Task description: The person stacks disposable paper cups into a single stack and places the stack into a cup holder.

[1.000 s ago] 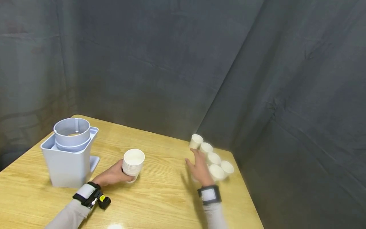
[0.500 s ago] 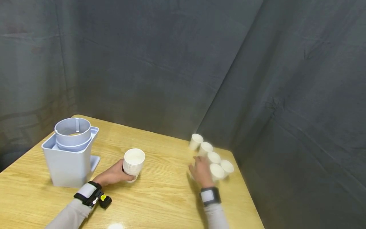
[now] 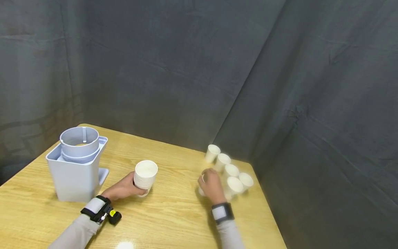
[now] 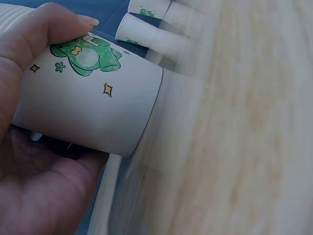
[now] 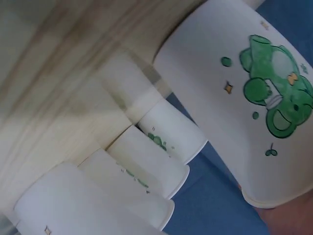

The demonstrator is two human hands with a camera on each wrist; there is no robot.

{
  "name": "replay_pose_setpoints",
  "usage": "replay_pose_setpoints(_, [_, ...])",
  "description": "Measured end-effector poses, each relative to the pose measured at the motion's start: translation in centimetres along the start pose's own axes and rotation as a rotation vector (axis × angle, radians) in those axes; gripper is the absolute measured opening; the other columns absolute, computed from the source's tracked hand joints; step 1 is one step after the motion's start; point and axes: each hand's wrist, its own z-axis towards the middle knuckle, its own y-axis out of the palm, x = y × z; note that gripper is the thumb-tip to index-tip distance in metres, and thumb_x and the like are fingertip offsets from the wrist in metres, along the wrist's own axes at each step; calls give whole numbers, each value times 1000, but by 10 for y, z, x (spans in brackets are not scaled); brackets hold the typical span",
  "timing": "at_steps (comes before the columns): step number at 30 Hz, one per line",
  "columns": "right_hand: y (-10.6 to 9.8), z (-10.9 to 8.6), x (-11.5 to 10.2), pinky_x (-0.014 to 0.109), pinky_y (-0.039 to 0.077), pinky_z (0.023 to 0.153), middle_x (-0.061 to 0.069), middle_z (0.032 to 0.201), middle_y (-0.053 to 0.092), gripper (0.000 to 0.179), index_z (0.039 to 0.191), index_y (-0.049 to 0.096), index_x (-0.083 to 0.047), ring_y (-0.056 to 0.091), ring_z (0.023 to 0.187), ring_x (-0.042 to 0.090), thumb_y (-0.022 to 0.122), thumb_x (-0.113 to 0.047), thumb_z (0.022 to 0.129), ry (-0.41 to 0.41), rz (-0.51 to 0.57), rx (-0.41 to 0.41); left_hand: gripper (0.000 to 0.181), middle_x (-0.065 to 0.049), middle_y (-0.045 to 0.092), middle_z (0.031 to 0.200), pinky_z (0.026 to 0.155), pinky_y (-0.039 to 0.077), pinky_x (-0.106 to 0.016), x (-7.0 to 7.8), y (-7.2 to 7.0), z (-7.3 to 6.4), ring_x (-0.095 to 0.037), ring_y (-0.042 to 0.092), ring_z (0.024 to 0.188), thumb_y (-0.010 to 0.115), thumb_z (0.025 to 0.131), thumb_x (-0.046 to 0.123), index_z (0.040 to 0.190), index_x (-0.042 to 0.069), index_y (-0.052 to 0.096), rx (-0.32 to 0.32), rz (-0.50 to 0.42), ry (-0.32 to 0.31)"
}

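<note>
My left hand [image 3: 124,187] grips a stack of white paper cups [image 3: 145,177] at the middle of the table. In the left wrist view, the thumb lies along the lowest cup [image 4: 93,105], which has a green cartoon animal print. On the right, my right hand [image 3: 212,186] holds a single paper cup [image 3: 201,192], mostly hidden by the fingers in the head view. The right wrist view shows that cup [image 5: 215,88] large, with its green print and part of the hand [image 5: 288,218] at its rim. Just right of this hand stand several more upright cups [image 3: 234,185].
A pale plastic bin [image 3: 73,181] with a round ring-shaped part [image 3: 79,150] in its top stands at the left. Grey curtains [image 3: 174,76] hang behind the wooden table [image 3: 168,221] and along its right side.
My right hand has come down and closed around a cup at the near left of the group, and that cup has shifted slightly left. The left hand and its stack stay nearly still.
</note>
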Motion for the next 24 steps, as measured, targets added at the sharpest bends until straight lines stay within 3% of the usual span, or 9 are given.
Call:
replay_pose_setpoints(10, [8,4,-14,39,56,79,6,95,68,16,95,70,-6,64,89,24,70,-17,83,-8,-7,59,81,-22,60,126,98,45,-46,-1,0,2,-31,57,114,84,77,9,142,-7,39,4,14,-11])
replay_pose_setpoints(18, [-1,19,-49,38,53,85,2,104,61,21,101,66,-9,60,97,20,66,-16,81,-53,191,141,82,-24,59,128,99,45,-47,0,0,0,-33,56,116,84,78,9,143,-8,38,5,10,-16])
replay_pose_setpoints(24, [-16,43,-88,39,50,89,9,104,62,26,104,64,-8,59,99,21,63,-9,78,-182,351,261,81,-24,59,128,99,44,-47,1,0,0,-33,56,116,84,78,9,143,-7,38,5,13,-10])
